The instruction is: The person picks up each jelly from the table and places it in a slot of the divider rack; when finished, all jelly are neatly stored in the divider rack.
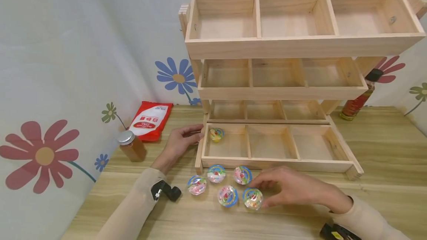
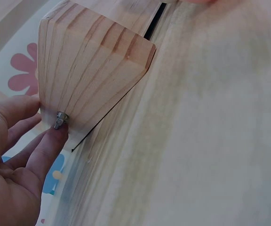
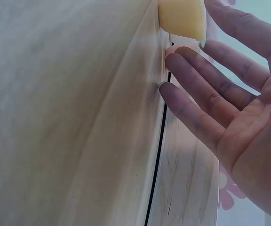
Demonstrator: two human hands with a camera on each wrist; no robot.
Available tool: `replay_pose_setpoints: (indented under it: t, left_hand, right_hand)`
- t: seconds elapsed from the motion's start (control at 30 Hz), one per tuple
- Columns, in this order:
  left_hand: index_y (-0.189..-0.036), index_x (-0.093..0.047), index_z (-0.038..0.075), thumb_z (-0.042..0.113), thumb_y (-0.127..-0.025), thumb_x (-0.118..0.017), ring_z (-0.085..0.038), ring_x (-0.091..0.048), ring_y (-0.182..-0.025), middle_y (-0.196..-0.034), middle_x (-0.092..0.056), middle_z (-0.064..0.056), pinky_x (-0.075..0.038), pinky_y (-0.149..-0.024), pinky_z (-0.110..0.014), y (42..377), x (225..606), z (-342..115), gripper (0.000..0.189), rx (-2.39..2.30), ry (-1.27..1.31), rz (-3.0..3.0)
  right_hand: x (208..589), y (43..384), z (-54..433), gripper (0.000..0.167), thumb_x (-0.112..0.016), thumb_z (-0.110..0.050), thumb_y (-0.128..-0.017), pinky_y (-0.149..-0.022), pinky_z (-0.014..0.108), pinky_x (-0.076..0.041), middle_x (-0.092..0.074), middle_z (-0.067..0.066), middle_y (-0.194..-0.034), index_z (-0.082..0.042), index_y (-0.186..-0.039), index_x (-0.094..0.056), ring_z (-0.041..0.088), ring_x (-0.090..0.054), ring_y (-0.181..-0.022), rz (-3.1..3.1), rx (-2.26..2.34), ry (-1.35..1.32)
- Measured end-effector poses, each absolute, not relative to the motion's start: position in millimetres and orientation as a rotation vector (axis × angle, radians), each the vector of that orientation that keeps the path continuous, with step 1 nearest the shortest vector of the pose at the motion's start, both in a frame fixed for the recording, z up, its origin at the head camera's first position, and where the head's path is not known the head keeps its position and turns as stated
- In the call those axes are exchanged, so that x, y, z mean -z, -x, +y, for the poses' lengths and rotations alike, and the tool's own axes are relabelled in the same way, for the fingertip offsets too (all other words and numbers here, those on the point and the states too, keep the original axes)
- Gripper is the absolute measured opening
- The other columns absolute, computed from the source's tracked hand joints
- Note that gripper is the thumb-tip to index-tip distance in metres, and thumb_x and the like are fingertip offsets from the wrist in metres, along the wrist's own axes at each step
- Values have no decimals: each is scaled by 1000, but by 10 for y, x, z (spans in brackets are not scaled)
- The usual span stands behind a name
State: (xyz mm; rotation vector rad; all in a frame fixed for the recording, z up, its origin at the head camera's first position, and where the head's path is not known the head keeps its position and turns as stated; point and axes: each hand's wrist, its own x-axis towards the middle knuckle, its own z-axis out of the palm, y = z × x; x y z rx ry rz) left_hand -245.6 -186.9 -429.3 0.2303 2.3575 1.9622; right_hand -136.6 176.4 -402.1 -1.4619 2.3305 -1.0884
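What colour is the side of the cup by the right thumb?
Yellow; the cup shows it best in the right wrist view.

On the left we see the left hand (image 2: pixel 15 183), fingers slightly bent, with tips at the edge of a striped wooden beam end (image 2: pixel 88 56). One fingertip sits against a small metal bolt (image 2: pixel 60 120) in it. To the right we find the pale wood-grain tabletop (image 2: pixel 187 132). Behind, we spot a pink flower (image 2: pixel 22 73) and a partly hidden blue flower (image 2: pixel 53 176).

Beige slvs (image 1: pixel 131 203) w/ blk wrist cams (image 1: pixel 174 194).
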Motion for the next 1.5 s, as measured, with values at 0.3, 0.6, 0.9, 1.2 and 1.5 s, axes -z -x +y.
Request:
replay_pose_setpoints:
  t: [0.3, 0.6, 0.9, 1.2, 1.5]
  left_hand:
    - [-137, -70, 1, 8, -99, -77, -29, -67, -123, -136, -69, -17, -61, -95, -33, 2458, 4293, -1871, 40, -1957, -229, 2364]
    - [-140, -69, 1, 12, -100, -76, -30, -66, -125, -140, -67, -17, -59, -98, -36, 2444, 4281, -1877, 42, -1932, -234, 2378]
    - [-138, -71, 3, 11, -99, -77, -28, -67, -123, -138, -69, -14, -61, -95, -33, 2456, 4287, -1886, 41, -1930, -217, 2374]
    - [-138, -70, 1, 10, -99, -77, -29, -67, -123, -138, -68, -17, -61, -95, -35, 2461, 4293, -1875, 41, -1961, -223, 2345]
    - [-138, -70, 2, 11, -99, -77, -29, -67, -123, -138, -68, -16, -60, -96, -36, 2458, 4296, -1883, 41, -1940, -224, 2359]
  right_hand:
    - [4034, 1347, 1734, 41, -86, -33, -91, -84, 28, -60, -73, -10, -117, -16, -127, -74, 5, -66, -98, 2382, 1057, 1459]
    - [4032, 1317, 1697, 41, -86, -32, -91, -92, 31, -60, -73, -8, -122, -16, -126, -72, 6, -67, -107, 2355, 1061, 1424]
    - [4040, 1273, 1679, 40, -85, -35, -93, -95, 31, -59, -70, -16, -120, -20, -127, -72, 5, -65, -108, 2359, 1037, 1311]
    - [4042, 1262, 1672, 39, -85, -35, -93, -93, 31, -58, -69, -16, -122, -22, -127, -72, 4, -63, -107, 2392, 1004, 1309]
    - [4053, 1252, 1661, 39, -85, -37, -93, -93, 31, -58, -69, -19, -116, -22, -126, -73, 4, -63, -106, 2408, 1010, 1300]
